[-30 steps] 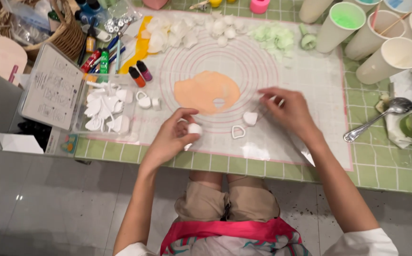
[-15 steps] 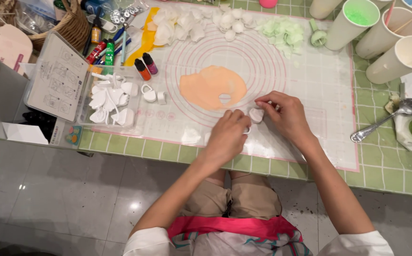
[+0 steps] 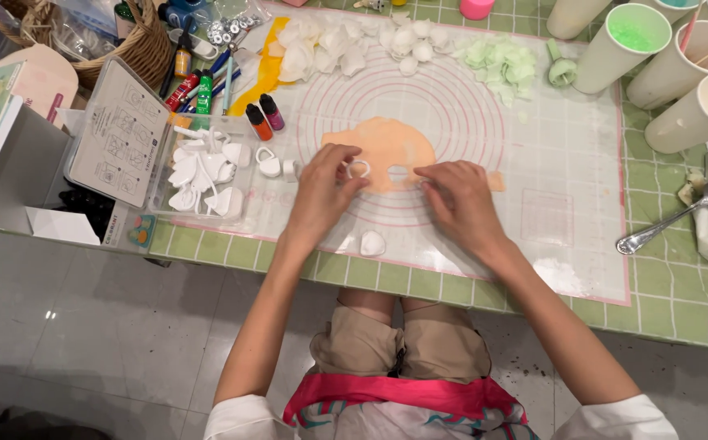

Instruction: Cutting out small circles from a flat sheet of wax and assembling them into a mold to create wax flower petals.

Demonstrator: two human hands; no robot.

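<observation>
So there's a flat rolled-out sheet of orange clay [image 3: 386, 147] sitting roughly in the middle of a clear silicone mat [image 3: 566, 163] with pink ring markings, and it already has a petal-shaped hole cut out near its lower edge. A small white cutter [image 3: 358, 169] sits on the left part of the sheet, and the left hand [image 3: 323, 189] is right on it, fingers curled and pinched around it, pressing down. The right hand [image 3: 461, 200] rests flat just beside it on the sheet's lower right edge, fingers mostly straight and together, holding nothing, just touching the clay. Closer to the person on the mat lies a little white petal piece [image 3: 372, 243]. To the left is an open clear plastic box [image 3: 207, 175] full of more white cutters, with two loose ones [image 3: 269, 163] next to it. Up top you get a row of white petals [image 3: 346, 45] and a pile of pale green petals [image 3: 501, 61], plus some small paint bottles [image 3: 260, 118]. On the right, paper cups [image 3: 696, 73] and a metal spoon [image 3: 680, 216] on the green tiled table [image 3: 680, 310], and a wicker basket [image 3: 138, 45] in the far left corner.
</observation>
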